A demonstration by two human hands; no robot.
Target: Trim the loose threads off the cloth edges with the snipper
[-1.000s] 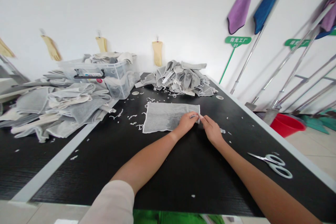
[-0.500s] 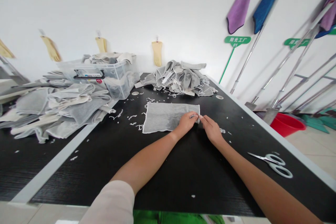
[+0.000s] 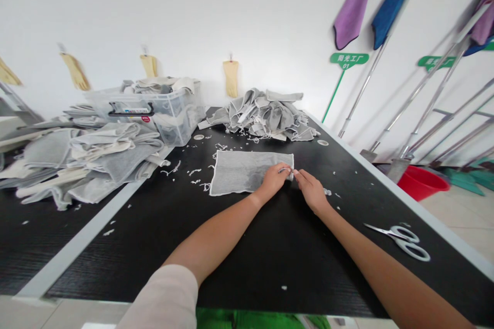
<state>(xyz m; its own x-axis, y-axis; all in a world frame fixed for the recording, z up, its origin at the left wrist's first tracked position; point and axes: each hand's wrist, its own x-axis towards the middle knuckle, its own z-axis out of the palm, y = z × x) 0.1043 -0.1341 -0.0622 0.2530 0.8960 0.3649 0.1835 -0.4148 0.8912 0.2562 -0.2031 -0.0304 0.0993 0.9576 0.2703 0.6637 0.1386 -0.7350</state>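
Note:
A grey cloth (image 3: 239, 172) with a white stitched edge lies flat on the black table (image 3: 231, 247). My left hand (image 3: 275, 177) rests over its right part and pinches the near right corner. Close beside it, my right hand (image 3: 309, 188) is closed at the same corner, fingertips together on the cloth's white edge. Whether a loose thread is between those fingertips is too small to tell. White thread scraps (image 3: 195, 171) lie around the cloth's left side. White-handled scissors (image 3: 403, 241) lie on the table to the right of my right forearm.
Behind the cloth is a heap of grey cloths (image 3: 270, 113). At left stand another pile (image 3: 96, 159) and a clear plastic box (image 3: 177, 118) filled with cloths. Yellow gloves (image 3: 230, 78) hang on the wall. A red bucket (image 3: 422, 183) and long-handled tools are beyond the table's right edge.
Almost nothing differs. Both hands stay at the cloth's near right corner, with only a very slight shift of the fingers.

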